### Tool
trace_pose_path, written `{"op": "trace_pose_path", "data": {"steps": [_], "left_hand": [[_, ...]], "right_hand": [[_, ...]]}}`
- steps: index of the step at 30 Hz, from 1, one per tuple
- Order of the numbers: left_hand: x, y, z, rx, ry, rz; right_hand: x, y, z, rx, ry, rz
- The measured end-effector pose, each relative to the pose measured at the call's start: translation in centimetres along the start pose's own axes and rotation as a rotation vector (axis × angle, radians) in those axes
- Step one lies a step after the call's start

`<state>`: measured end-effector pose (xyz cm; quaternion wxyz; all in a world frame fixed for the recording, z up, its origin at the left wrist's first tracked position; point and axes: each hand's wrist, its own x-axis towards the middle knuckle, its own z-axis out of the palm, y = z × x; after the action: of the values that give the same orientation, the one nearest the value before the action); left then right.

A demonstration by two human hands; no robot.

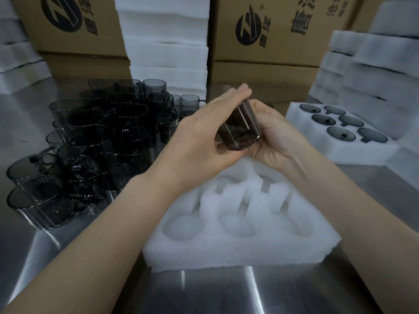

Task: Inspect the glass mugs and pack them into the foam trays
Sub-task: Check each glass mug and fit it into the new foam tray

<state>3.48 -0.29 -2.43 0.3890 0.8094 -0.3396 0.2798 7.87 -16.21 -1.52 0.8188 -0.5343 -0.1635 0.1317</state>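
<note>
- A heap of mugs [90, 143], smoky dark glass, is sitting on the left part of the steel table [226, 291]; they are crowding against one another, some upright and some tipped on their sides.
- Behind the heap, printed cardboard boxes [74, 23] are standing along the back, with a tall foam stack [165, 46] rising between them.
- The left hand [199, 137] is reaching in from the lower left and gripping one mug [240, 130], its fingers lying close together along the glass and its thumb tucking under the near end.
- That mug is hanging tilted in the air between both hands, above the far edge of the empty foam tray [238, 248], clear of the foam.
- The right hand [278, 137] is cupping the mug from the right, palm turned upward and fingers curling around the far side of the glass.
- The empty foam tray is lying on the table just in front of the person, its round pockets showing only white foam.
- Farther right, a filled tray [362, 152] is holding six dark mugs sunk in its pockets.
- More foam pieces [374, 71] are piling up behind it.
</note>
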Motion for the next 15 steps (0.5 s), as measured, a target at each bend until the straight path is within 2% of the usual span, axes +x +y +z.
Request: {"op": "trace_pose_path", "data": {"steps": [4, 8, 11, 15], "left_hand": [[0.0, -0.1, -0.2, -0.053, 0.014, -0.055], [0.2, -0.5, -0.7, -0.113, 0.105, -0.142], [0.3, -0.8, -1.1, -0.169, 0.088, -0.205], [0.7, -1.4, -1.9, -0.084, 0.034, -0.299]], "right_hand": [[0.1, 0.0, 0.0, -0.075, 0.033, 0.028], [-0.1, -0.3, 0.0, -0.033, -0.025, 0.016], [-0.1, -0.3, -0.2, -0.018, -0.073, -0.021], [0.2, -0.3, -0.9, -0.022, -0.078, 0.004]]}}
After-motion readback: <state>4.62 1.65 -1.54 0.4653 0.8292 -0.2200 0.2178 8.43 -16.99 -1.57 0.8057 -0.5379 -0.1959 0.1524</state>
